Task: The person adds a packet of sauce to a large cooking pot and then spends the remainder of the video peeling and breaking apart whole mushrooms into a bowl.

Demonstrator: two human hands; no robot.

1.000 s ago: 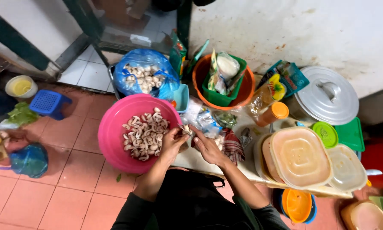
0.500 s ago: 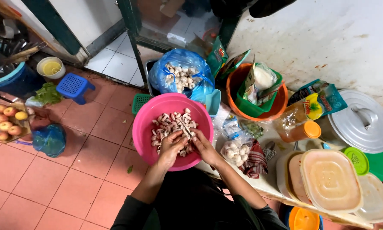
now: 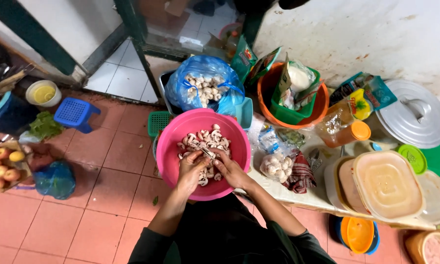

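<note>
Beneath both hands, sliced mushrooms fill bowl.

Soft, even daylight is filling the scene; shadows are staying faint and diffuse under the pink bowl and the counter; mild glare is showing on the metal lid; wide-angle distortion is bending the frame edges; focus is holding fairly sharp throughout.

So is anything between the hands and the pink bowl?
Nothing visible. Both the left hand and right hand are over the pink bowl, working a mushroom piece with a small knife directly above the mushroom slices.
</note>
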